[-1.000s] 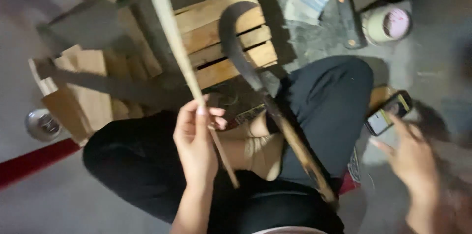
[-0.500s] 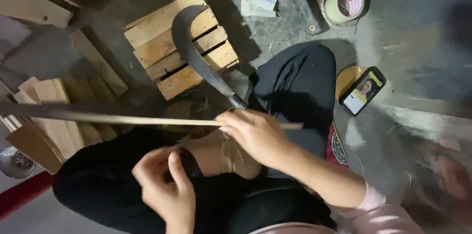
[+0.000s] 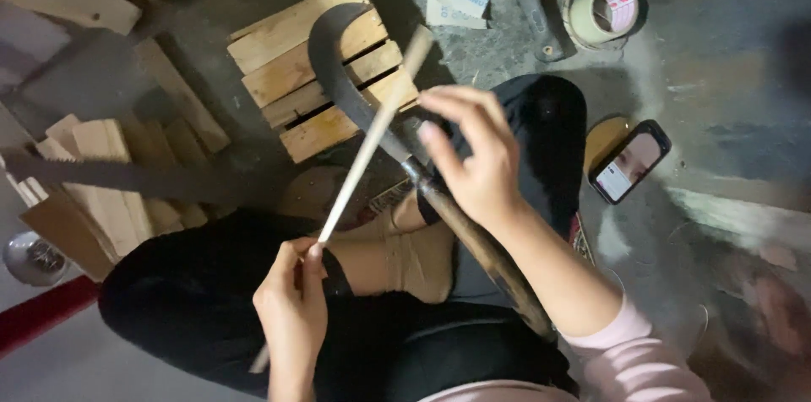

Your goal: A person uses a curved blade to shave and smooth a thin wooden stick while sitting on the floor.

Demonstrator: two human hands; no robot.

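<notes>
wooden stick (image 3: pixel 372 127) pinched in left hand (image 3: pixel 291 305); right hand (image 3: pixel 473 157) half-open, beside sickle (image 3: pixel 355 98).

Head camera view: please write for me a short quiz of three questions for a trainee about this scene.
1. True or false: the left hand grips the lower end of the thin wooden stick.
2. What lies on the small wooden pallet? A) curved blade B) phone C) tape roll
3. Which thing lies on the floor beside the right knee, screen up?

Key:
1. True.
2. A.
3. The phone; the right hand is spread open above the blade's handle.
</notes>
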